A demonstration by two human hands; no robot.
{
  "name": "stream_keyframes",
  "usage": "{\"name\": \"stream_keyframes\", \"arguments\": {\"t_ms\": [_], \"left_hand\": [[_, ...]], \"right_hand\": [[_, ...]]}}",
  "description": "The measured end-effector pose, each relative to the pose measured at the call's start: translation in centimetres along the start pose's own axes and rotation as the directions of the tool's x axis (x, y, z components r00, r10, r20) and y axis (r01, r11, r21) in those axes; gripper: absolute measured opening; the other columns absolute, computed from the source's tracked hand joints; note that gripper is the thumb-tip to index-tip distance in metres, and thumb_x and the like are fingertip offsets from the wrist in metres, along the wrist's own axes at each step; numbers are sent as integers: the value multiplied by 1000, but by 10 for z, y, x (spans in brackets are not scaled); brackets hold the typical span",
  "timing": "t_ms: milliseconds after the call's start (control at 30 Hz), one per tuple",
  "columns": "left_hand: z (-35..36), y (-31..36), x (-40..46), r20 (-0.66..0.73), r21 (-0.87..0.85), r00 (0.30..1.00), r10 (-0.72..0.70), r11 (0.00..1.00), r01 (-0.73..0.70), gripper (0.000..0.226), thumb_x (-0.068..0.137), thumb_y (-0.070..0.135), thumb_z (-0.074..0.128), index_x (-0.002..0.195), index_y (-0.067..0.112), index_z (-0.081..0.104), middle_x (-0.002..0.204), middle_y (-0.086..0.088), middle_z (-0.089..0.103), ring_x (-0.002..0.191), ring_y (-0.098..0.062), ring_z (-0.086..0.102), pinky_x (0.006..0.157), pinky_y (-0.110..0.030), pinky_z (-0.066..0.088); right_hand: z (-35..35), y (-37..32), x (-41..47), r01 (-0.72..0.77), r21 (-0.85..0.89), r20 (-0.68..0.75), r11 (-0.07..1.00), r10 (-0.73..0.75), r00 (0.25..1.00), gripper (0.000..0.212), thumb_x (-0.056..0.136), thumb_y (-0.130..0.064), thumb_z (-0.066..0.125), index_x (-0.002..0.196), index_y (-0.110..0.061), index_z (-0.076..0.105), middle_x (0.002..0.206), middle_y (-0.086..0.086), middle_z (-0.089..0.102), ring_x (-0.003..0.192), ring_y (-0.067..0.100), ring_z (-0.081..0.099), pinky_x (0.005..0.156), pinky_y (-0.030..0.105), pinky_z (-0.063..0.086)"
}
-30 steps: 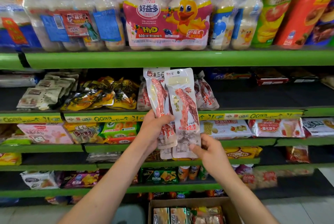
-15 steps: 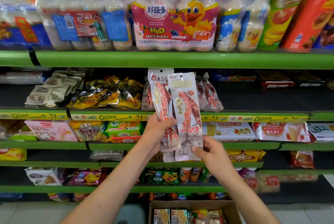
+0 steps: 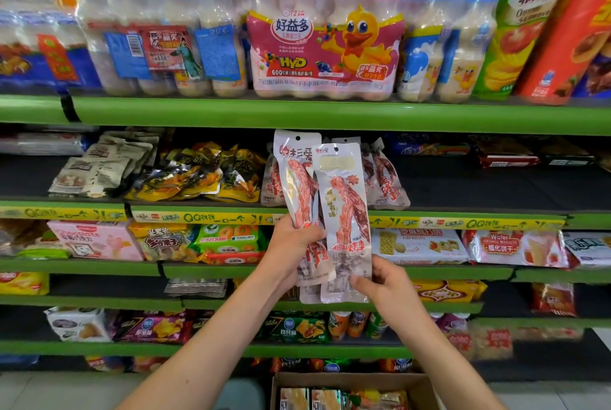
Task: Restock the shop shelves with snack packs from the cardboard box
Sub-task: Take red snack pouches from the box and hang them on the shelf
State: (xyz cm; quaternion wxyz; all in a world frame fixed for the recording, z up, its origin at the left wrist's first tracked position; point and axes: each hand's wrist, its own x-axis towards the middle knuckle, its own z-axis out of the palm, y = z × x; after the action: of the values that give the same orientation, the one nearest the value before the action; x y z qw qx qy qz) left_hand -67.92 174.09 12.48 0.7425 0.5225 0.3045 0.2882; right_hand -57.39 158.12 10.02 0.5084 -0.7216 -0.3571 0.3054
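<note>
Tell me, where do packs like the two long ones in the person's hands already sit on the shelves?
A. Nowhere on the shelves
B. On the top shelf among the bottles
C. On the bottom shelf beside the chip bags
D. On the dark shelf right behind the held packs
D: matching white packs with red meat strips lie on the dark shelf directly behind the two held packs, which the left hand and right hand grip.

Both hands a little lower against the shelves than a second ago, right hand (image 3: 388, 290) shifted slightly rightward along the front snack pack (image 3: 344, 221)
</note>
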Motion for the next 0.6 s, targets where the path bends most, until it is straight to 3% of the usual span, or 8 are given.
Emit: {"name": "stream_keyframes", "arguments": {"t_ms": [67, 167, 267, 367, 433, 500, 533, 600], "left_hand": [[1, -2, 0, -23, -13, 1000, 3, 1000, -4, 33, 85, -7, 67, 102, 20, 68, 93, 2, 80, 83, -16, 77, 61, -24, 60], [3, -6, 1, -50, -8, 999, 0, 1000, -1, 34, 86, -6, 67, 102, 23, 68, 95, 4, 80, 86, -15, 77, 65, -27, 61], [3, -9, 2, -72, -16, 997, -13, 1000, 12, 31, 85, -5, 67, 103, 21, 69, 97, 1, 80, 90, -19, 77, 76, -36, 62], [3, -10, 3, -63, -24, 998, -16, 1000, 15, 29, 85, -3, 68, 104, 20, 67, 93, 3, 80, 85, -15, 77, 66, -28, 60], [2, -11, 3, -43, -22, 999, -28, 999, 27, 30, 85, -1, 69, 107, 19, 65, 93, 3, 80, 83, -14, 77, 62, -25, 60], [2, -12, 2, 8, -15, 999, -43, 999, 43, 33, 85, -1, 67, 113, 16, 65, 97, -1, 80, 88, -19, 77, 68, -31, 61], [2, -13, 1, 42, -2, 998, -43, 999, 43, 35, 84, -1, 66, 115, 16, 65, 99, -4, 79, 91, -22, 77, 71, -34, 61], [5, -15, -2, 109, 39, 994, -26, 999, 22, 37, 80, 0, 66, 112, 18, 67, 100, -5, 79, 92, -22, 76, 71, -31, 61]], "right_hand": [[0, -1, -1, 18, 6, -21, 1000, -18, 1000, 32, 92, -13, 69, 109, -40, 65, 104, -23, 73, 97, -3, 68, 86, 27, 54], [0, -6, -3, 88, -6, -111, 996, -88, 990, 66, 88, -13, 75, 113, -64, 41, 108, -40, 59, 98, -10, 61, 73, 16, 54], [1, -10, -5, 187, -153, -177, 970, -213, 961, 87, 87, -11, 75, 117, -75, 25, 115, -48, 42, 105, -12, 52, 76, 17, 52], [4, -12, -5, 246, -292, -122, 924, -291, 949, 77, 93, -12, 67, 128, -70, 29, 127, -52, 29, 120, -25, 36, 91, 7, 37], [3, -12, -3, 216, -228, -100, 950, -243, 965, 56, 100, -24, 58, 131, -65, 36, 127, -58, 29, 121, -32, 28, 95, 7, 30], [3, -17, -1, 134, -69, -57, 989, -138, 989, 29, 100, -49, 50, 126, -60, 46, 121, -56, 43, 115, -32, 38, 93, 10, 34], [4, -20, 0, 103, 5, -21, 995, -103, 994, 25, 97, -58, 49, 122, -58, 50, 116, -52, 52, 109, -29, 47, 87, 9, 40], [7, -23, 2, 49, 126, 39, 991, -54, 998, 26, 93, -54, 59, 118, -51, 51, 108, -43, 63, 99, -18, 61, 71, 7, 49]]}}
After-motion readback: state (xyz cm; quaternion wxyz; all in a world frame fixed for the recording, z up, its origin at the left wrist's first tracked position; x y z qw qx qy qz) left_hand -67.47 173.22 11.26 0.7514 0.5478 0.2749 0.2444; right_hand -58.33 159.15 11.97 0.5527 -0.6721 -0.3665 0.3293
